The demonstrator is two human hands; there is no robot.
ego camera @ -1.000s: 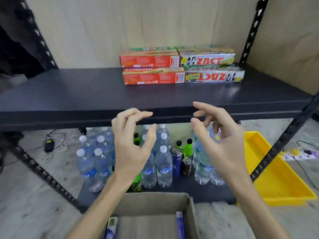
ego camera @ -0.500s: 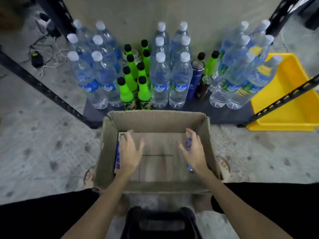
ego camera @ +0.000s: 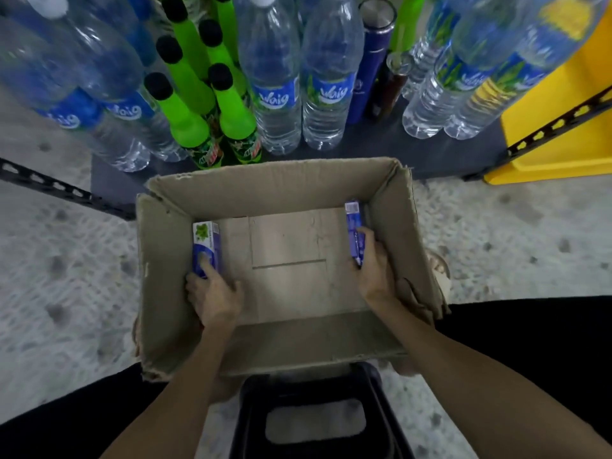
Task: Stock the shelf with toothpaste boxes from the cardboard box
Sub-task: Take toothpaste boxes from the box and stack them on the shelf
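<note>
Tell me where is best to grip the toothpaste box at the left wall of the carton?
Probably its near end, from above: the left toothpaste box lies flat along the cardboard box's left wall, so only top and inner side are free. The left hand already holds there.

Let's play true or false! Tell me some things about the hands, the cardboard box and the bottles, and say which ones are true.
1. The left hand holds a toothpaste box against the left wall inside the cardboard box. True.
2. The right hand is empty. False: it grips another blue toothpaste box by the right wall.
3. The cardboard box is packed full. False: only those two toothpaste boxes show; the bottom between them is bare.
4. Green bottles with black caps stand among clear water bottles. True.
5. A yellow bin sits at the right. True.
</note>
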